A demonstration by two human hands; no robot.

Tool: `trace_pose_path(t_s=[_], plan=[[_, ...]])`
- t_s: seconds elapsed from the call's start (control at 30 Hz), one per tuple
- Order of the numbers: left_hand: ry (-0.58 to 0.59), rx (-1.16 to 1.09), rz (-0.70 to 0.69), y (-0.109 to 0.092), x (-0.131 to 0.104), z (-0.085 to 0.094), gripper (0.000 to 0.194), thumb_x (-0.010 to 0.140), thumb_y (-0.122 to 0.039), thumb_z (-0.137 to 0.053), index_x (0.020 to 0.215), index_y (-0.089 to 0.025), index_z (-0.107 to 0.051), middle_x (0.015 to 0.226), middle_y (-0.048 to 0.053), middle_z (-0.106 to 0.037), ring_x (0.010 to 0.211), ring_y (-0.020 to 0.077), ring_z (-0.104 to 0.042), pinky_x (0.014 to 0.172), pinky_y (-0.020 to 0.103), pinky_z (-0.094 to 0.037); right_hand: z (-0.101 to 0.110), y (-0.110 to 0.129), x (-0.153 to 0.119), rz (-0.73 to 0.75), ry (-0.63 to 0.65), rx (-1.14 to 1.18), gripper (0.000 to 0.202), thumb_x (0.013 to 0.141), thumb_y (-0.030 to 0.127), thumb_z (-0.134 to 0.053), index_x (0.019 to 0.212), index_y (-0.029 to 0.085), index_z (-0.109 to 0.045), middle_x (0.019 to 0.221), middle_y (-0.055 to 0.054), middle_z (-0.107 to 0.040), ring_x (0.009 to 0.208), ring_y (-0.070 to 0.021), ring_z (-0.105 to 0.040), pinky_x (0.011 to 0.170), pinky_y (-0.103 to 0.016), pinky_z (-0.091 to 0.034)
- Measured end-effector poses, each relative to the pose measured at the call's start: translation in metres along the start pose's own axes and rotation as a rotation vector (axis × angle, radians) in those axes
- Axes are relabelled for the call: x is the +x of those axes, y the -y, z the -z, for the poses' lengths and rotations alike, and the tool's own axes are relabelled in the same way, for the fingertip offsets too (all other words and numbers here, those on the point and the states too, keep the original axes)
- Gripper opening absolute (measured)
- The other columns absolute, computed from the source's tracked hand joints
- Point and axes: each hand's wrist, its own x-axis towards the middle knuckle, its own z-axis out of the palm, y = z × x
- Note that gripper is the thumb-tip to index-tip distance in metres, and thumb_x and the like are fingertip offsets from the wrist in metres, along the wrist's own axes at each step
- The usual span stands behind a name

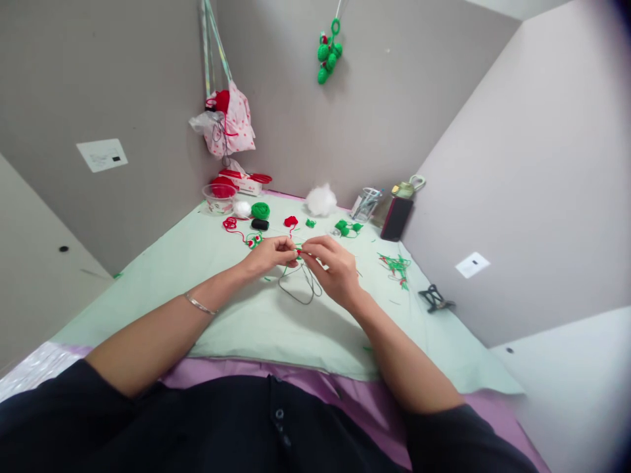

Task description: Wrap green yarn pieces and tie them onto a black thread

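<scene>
Over the middle of the table, the fingertips of my left hand and my right hand almost meet. Both are closed in a pinch on a small red and green crochet piece, mostly covered by the fingers. Whether a hook or needle is in my right hand I cannot make out. Below the piece hangs a loop of thin dark cord. Just left of my left hand lies a small green, white and red crochet piece. Beyond my hands are a red yarn bundle and a small green piece.
Farther back sit a green yarn ball, black thread spool, plastic tub and white stuffing. At right are a clear cup, a phone, yarn scraps and a black stand.
</scene>
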Motion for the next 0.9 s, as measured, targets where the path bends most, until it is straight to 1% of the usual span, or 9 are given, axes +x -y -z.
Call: trace_pose_path(t_s=[0.17, 0.23, 0.3, 0.4, 0.5, 0.57, 0.67, 0.77, 0.9], plan=[[-0.113, -0.021, 0.012, 0.001, 0.007, 0.014, 0.027, 0.069, -0.032, -0.078, 0.078, -0.015, -0.058, 0.074, 0.001, -0.064, 0.076, 0.0187, -0.069, 0.083, 0.039, -0.052, 0.042, -0.004, 0.016, -0.294, -0.092, 0.66, 0.02, 0.093, 0.044, -0.056, 0.094, 0.024, -0.052, 0.075, 0.001, -0.067, 0.046, -0.0089, -0.054, 0.042, -0.022, -0.037], [-0.178, -0.035, -0.003, 0.002, 0.011, 0.023, 0.026, 0.069, -0.03, -0.077, 0.078, -0.015, -0.058, 0.074, 0.0, -0.063, 0.074, 0.0181, -0.069, 0.083, 0.038, -0.052, 0.078, -0.03, 0.016, -0.331, -0.389, 0.671, 0.018, 0.088, 0.04, -0.062, 0.089, 0.024, -0.054, 0.064, 0.003, -0.059, 0.044, -0.0086, -0.049, 0.041, -0.023, -0.034], [-0.241, -0.057, -0.02, 0.001, 0.013, 0.031, 0.025, 0.068, -0.029, -0.077, 0.076, -0.016, -0.057, 0.073, -0.001, -0.062, 0.072, 0.0171, -0.068, 0.083, 0.037, -0.051, 0.119, -0.064, 0.009, -0.323, -0.824, 0.583, 0.012, 0.083, 0.032, -0.065, 0.079, 0.023, -0.057, 0.062, 0.003, -0.053, 0.047, -0.0087, -0.048, 0.045, -0.025, -0.035], [-0.306, -0.077, -0.035, -0.001, 0.014, 0.035, 0.026, 0.065, -0.028, -0.077, 0.074, -0.016, -0.056, 0.072, -0.001, -0.062, 0.07, 0.0165, -0.068, 0.083, 0.036, -0.05, 0.169, -0.106, -0.006, -0.242, -1.207, 0.375, 0.021, 0.085, 0.025, -0.056, 0.065, 0.026, -0.05, 0.065, 0.0, -0.049, 0.057, -0.0117, -0.051, 0.051, -0.029, -0.034], [-0.281, -0.06, -0.062, -0.003, 0.011, 0.031, 0.028, 0.065, -0.032, -0.078, 0.074, -0.016, -0.056, 0.073, 0.0, -0.064, 0.073, 0.0175, -0.067, 0.084, 0.035, -0.049, 0.173, -0.118, -0.007, -0.266, -1.263, 0.291, 0.008, 0.079, 0.03, -0.064, 0.078, 0.029, -0.057, 0.06, 0.002, -0.049, 0.05, -0.0142, -0.047, 0.049, -0.032, -0.029], [-0.245, -0.011, -0.076, -0.005, 0.008, 0.025, 0.029, 0.066, -0.035, -0.077, 0.076, -0.017, -0.057, 0.073, 0.002, -0.067, 0.076, 0.0188, -0.067, 0.083, 0.035, -0.047, 0.146, -0.106, 0.002, -0.36, -1.086, 0.293, 0.025, 0.075, 0.03, -0.068, 0.098, 0.027, -0.061, 0.055, 0.005, -0.049, 0.045, -0.0117, -0.043, 0.047, -0.03, -0.03], [-0.223, 0.084, -0.074, -0.006, 0.004, 0.017, 0.027, 0.069, -0.038, -0.074, 0.078, -0.018, -0.058, 0.073, 0.004, -0.07, 0.079, 0.0205, -0.066, 0.079, 0.034, -0.045, 0.08, -0.074, 0.017, -0.376, -0.457, 0.3, 0.024, 0.082, 0.036, -0.063, 0.098, 0.018, -0.067, 0.069, 0.0, -0.06, 0.056, -0.0108, -0.053, 0.059, -0.03, -0.044], [-0.207, 0.135, -0.084, -0.005, 0.002, 0.012, 0.025, 0.072, -0.039, -0.071, 0.079, -0.019, -0.058, 0.074, 0.004, -0.07, 0.079, 0.0207, -0.065, 0.077, 0.033, -0.044, 0.022, -0.045, 0.018, -0.317, -0.17, 0.221, 0.02, 0.081, 0.038, -0.068, 0.083, 0.018, -0.07, 0.077, -0.002, -0.063, 0.065, -0.0126, -0.057, 0.064, -0.028, -0.047], [-0.149, 0.141, -0.132, -0.003, 0.002, 0.008, 0.026, 0.072, -0.04, -0.071, 0.079, -0.018, -0.06, 0.076, 0.002, -0.068, 0.078, 0.0189, -0.065, 0.077, 0.031, -0.045, -0.015, -0.033, 0.006, -0.163, 0.051, -0.059, 0.014, 0.086, 0.032, -0.067, 0.09, 0.019, -0.07, 0.085, -0.003, -0.06, 0.069, -0.0122, -0.055, 0.068, -0.026, -0.044]])
